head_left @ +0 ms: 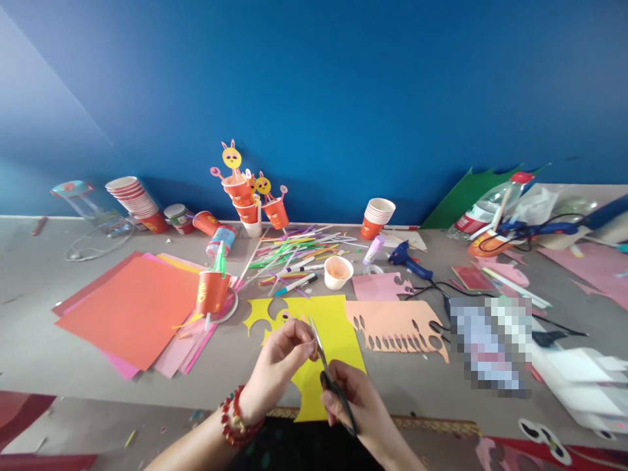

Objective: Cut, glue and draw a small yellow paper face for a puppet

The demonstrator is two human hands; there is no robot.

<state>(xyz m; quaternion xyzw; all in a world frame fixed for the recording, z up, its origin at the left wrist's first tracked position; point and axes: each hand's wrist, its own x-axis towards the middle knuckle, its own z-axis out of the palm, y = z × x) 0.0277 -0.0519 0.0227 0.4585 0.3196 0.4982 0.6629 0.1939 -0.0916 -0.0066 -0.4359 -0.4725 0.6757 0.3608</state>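
Note:
My right hand (350, 396) grips a pair of scissors (338, 392) by their black handles, with the blades pointing up and away. The fingers of my left hand (282, 360) pinch a small peach-coloured paper piece (314, 353) right beside the blades; its exact shape is mostly hidden. Whether the blades touch the piece, I cannot tell. Beneath both hands lies a yellow paper sheet (343, 333) with round cut-outs along its left side. A peach paper sheet (392, 320) with leaf-shaped holes lies to its right.
Several loose straws and strips (299, 252) lie beyond a small white cup (338, 272). A red paper cup (212, 292) with green strips stands beside stacked coloured paper (132, 307). Decorated cups (240, 193) stand against the blue wall. A blue glue gun (411, 260) and cables lie right.

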